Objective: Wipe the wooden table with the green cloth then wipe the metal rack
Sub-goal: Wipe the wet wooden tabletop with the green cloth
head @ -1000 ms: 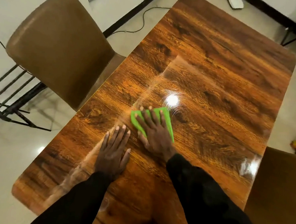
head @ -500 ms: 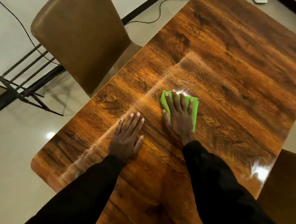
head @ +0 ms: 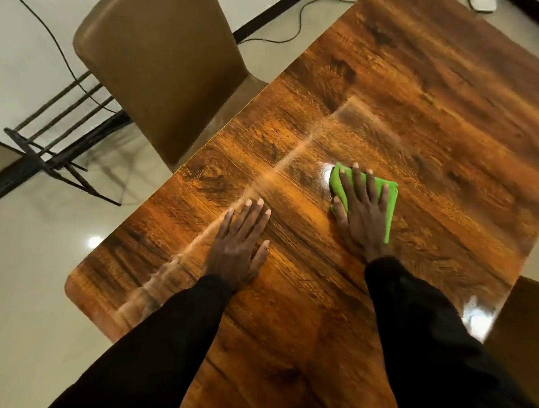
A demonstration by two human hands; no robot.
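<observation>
On the wooden table [head: 426,103], the green cloth [head: 385,195] is pressed flat under the right hand [head: 360,215], fingers straight. Nothing is grasped by the left hand [head: 237,246], laid flat nearby.

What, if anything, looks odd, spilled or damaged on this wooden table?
Only a pale, hazy streak running diagonally across the table past the left hand; residue or glare, unclear. Nothing looks spilled or damaged. The green cloth lies flat under the right hand.
</observation>
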